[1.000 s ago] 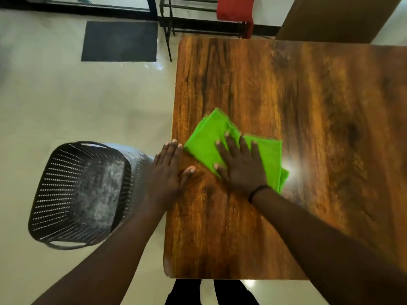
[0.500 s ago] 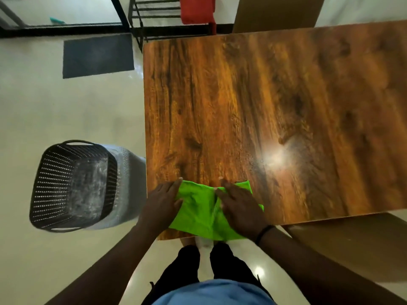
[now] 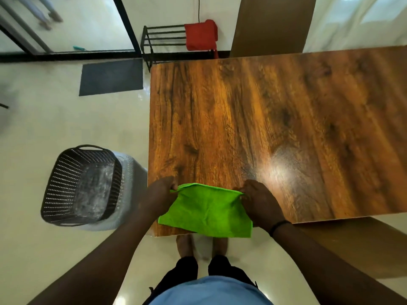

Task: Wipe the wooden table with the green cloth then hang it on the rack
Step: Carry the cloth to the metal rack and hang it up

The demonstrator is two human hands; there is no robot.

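Note:
The green cloth [image 3: 208, 211] lies spread at the near left corner of the wooden table [image 3: 275, 128], its lower edge hanging a little over the front edge. My left hand [image 3: 161, 194] pinches the cloth's far left corner. My right hand [image 3: 259, 202] pinches its far right corner, so the far edge is stretched between them. The black metal rack [image 3: 164, 39] stands on the floor beyond the table's far left corner, with a red cloth [image 3: 201, 37] draped over its right end.
A dark perforated basket [image 3: 82, 186] sits on a pale stool left of the table, close to my left arm. A dark floor mat [image 3: 111, 77] lies near the rack. A brown chair [image 3: 361, 245] is tucked at the table's right front. A black-framed glass partition [image 3: 125, 25] runs behind.
The cloth has been pulled from mid-table to the near edge. My right hand went from pressing flat on it to pinching a corner; my left hand came off the table and took the other corner.

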